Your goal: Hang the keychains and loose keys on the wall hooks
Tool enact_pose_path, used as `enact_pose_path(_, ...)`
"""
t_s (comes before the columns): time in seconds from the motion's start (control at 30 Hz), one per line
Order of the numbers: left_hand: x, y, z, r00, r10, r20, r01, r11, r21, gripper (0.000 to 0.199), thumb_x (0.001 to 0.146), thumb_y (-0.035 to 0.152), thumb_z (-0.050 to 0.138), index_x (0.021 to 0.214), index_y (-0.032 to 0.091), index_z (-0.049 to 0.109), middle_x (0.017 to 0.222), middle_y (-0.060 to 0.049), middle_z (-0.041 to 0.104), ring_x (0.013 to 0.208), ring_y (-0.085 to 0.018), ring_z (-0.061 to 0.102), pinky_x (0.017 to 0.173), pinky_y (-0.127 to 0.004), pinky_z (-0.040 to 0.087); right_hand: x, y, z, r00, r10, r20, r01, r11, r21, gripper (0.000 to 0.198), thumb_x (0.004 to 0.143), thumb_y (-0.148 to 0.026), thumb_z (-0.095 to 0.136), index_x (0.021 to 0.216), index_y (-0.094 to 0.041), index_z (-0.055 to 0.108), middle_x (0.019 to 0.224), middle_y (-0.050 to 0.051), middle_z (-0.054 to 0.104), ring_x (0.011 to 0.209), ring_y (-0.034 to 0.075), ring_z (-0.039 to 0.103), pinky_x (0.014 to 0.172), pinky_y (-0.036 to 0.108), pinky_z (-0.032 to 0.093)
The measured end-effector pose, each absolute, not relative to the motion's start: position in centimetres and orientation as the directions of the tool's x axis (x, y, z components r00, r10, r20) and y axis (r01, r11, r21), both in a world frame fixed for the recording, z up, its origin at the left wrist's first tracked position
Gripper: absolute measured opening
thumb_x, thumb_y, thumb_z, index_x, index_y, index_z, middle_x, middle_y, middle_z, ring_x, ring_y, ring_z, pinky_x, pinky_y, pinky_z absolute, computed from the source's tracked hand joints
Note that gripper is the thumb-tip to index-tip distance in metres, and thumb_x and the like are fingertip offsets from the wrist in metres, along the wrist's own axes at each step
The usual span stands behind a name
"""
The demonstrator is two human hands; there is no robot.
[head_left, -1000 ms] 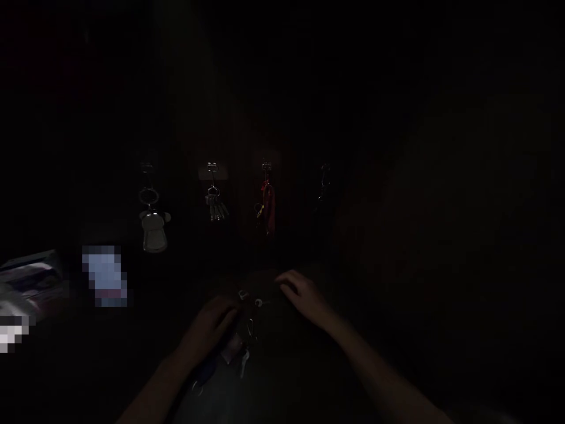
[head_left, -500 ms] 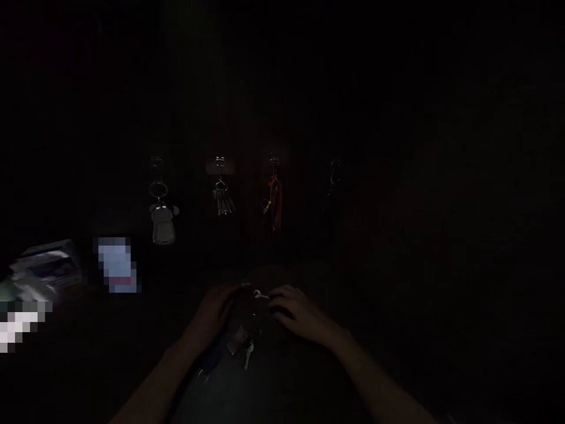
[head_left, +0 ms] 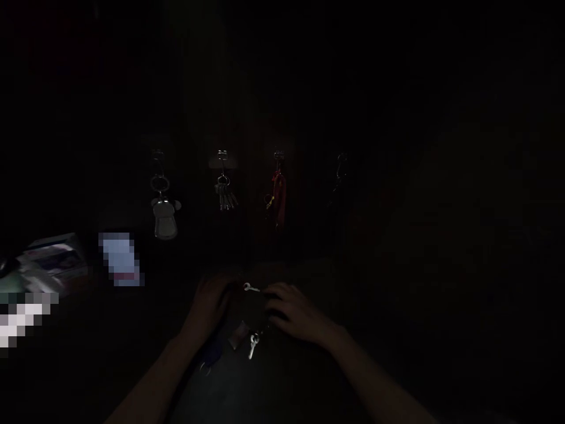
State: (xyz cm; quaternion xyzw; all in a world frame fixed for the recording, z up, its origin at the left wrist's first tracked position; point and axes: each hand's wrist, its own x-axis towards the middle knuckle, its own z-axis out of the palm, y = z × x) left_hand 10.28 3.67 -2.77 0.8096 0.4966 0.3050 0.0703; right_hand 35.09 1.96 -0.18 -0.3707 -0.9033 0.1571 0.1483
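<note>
The scene is very dark. My left hand (head_left: 212, 300) rests low over the dark surface, its fingers reaching forward and apart from the thumb; the fingertips fade into shadow. My right hand (head_left: 291, 309) lies opposite with spread, bent fingers, the fingertips at or touching the shaft end of a small silver key (head_left: 251, 287). Between my forearms lies a second silver key (head_left: 253, 345). Beside it are a small brownish tag-like piece (head_left: 238, 334) and a dark blue fob-like item (head_left: 212, 352) with a metal ring (head_left: 205, 368).
Behind my hands hang a large pale keychain (head_left: 165, 219), a bunch of keys (head_left: 225, 193), a red strap (head_left: 279, 197) and a dim hook (head_left: 341, 165). On the left are a glossy package (head_left: 57, 259), a pixelated bluish rectangle (head_left: 119, 259) and a pixelated white object (head_left: 22, 324).
The upper key and my right fingertips have shifted left together. The lower key now looks brighter. The whole view has tilted slightly, and the hanging things sit a little higher and further right.
</note>
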Motion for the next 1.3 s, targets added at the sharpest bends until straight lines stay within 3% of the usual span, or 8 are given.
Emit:
enact_pose_path(0.13, 10.9, 3.2, -2.3, 0.374, 0.831, 0.412, 0.733, -0.537, 0.417, 0.034, 0.086, 0.015, 0.042, 0.115, 0.030, 0.053, 0.118, -0.002, 0.062, 0.112, -0.021, 0.053, 0.104, -0.054, 0.022, 36.2, 2.6, -0.5, -0.611, 0.776, 0.157, 0.671, 0.612, -0.419, 0.016, 0.082, -0.026, 0.056, 0.097, -0.026, 0.060, 0.121, 0.004, 0.054, 0.116, 0.021, 0.044, 0.098, 0.042, 0.032)
enact_pose_path(0.33, 12.8, 1.9, -1.7, 0.513, 0.771, 0.378, 0.634, -0.637, 0.439, 0.028, 0.087, 0.021, 0.045, 0.112, 0.030, 0.055, 0.116, -0.002, 0.063, 0.111, -0.019, 0.054, 0.108, -0.049, 0.020, 36.2, 3.0, -0.5, -0.550, 0.814, 0.187, 0.687, 0.568, -0.454, 0.010, 0.081, -0.023, 0.056, 0.090, -0.023, 0.058, 0.094, 0.002, 0.062, 0.090, 0.018, 0.055, 0.085, 0.035, 0.041)
enact_pose_path(0.53, 14.0, 1.5, -2.0, 0.500, 0.781, 0.374, 0.569, -0.622, 0.538, 0.025, 0.086, 0.029, 0.049, 0.110, 0.029, 0.056, 0.108, -0.001, 0.066, 0.103, -0.019, 0.057, 0.109, -0.048, 0.019, 34.5, 2.7, -0.5, -0.530, 0.784, 0.323, 0.518, 0.601, -0.608, 0.008, 0.082, -0.020, 0.055, 0.086, -0.023, 0.061, 0.087, 0.000, 0.063, 0.081, 0.014, 0.059, 0.074, 0.025, 0.044)
enact_pose_path(0.7, 14.5, 1.4, -1.8, 0.361, 0.871, 0.333, 0.512, -0.483, 0.710, 0.015, 0.083, 0.032, 0.053, 0.079, 0.022, 0.063, 0.087, -0.002, 0.068, 0.094, -0.020, 0.059, 0.094, -0.040, 0.039, 33.3, 2.7, -0.7, -0.345, 0.876, 0.338, 0.387, 0.460, -0.799, 0.011, 0.077, -0.024, 0.059, 0.088, -0.023, 0.060, 0.084, -0.002, 0.065, 0.078, 0.013, 0.061, 0.070, 0.025, 0.045)
enact_pose_path(0.83, 15.0, 1.1, -0.7, 0.206, 0.950, 0.233, 0.411, -0.301, 0.861, 0.021, 0.079, 0.038, 0.054, 0.073, 0.020, 0.062, 0.081, -0.002, 0.067, 0.083, -0.020, 0.060, 0.078, -0.031, 0.046, 33.0, 2.9, -0.5, -0.177, 0.949, 0.263, 0.251, 0.301, -0.920, 0.017, 0.076, -0.030, 0.060, 0.090, -0.021, 0.060, 0.078, -0.001, 0.066, 0.074, 0.014, 0.061, 0.067, 0.026, 0.046)
enact_pose_path(0.93, 15.2, 1.0, -0.2, 0.103, 0.978, 0.184, 0.320, -0.208, 0.924, 0.024, 0.077, 0.042, 0.054, 0.073, 0.019, 0.062, 0.075, -0.001, 0.066, 0.076, -0.018, 0.060, 0.071, -0.026, 0.046, 32.9, 2.8, -0.5, -0.159, 0.957, 0.242, 0.228, 0.274, -0.934, 0.014, 0.075, -0.032, 0.059, 0.083, -0.021, 0.062, 0.080, 0.001, 0.066, 0.078, 0.016, 0.061, 0.071, 0.028, 0.047)
enact_pose_path(1.1, 15.6, 0.9, -0.3, 0.008, 0.993, 0.120, 0.266, -0.118, 0.957, 0.029, 0.072, 0.047, 0.058, 0.070, 0.019, 0.060, 0.066, 0.001, 0.062, 0.062, -0.014, 0.057, 0.057, -0.023, 0.043, 32.3, 2.5, -0.9, -0.230, 0.926, 0.298, 0.281, 0.357, -0.891, 0.012, 0.075, -0.032, 0.061, 0.080, -0.022, 0.064, 0.082, 0.000, 0.066, 0.079, 0.017, 0.060, 0.073, 0.029, 0.046)
enact_pose_path(1.3, 15.9, 0.6, -0.5, 0.108, 0.981, 0.161, 0.246, -0.183, 0.952, 0.028, 0.077, 0.045, 0.055, 0.071, 0.018, 0.061, 0.072, 0.000, 0.065, 0.072, -0.016, 0.059, 0.067, -0.025, 0.046, 32.1, 2.5, -1.0, -0.234, 0.912, 0.338, 0.299, 0.398, -0.867, 0.011, 0.076, -0.030, 0.058, 0.072, -0.020, 0.058, 0.077, 0.000, 0.062, 0.076, 0.015, 0.058, 0.072, 0.027, 0.044)
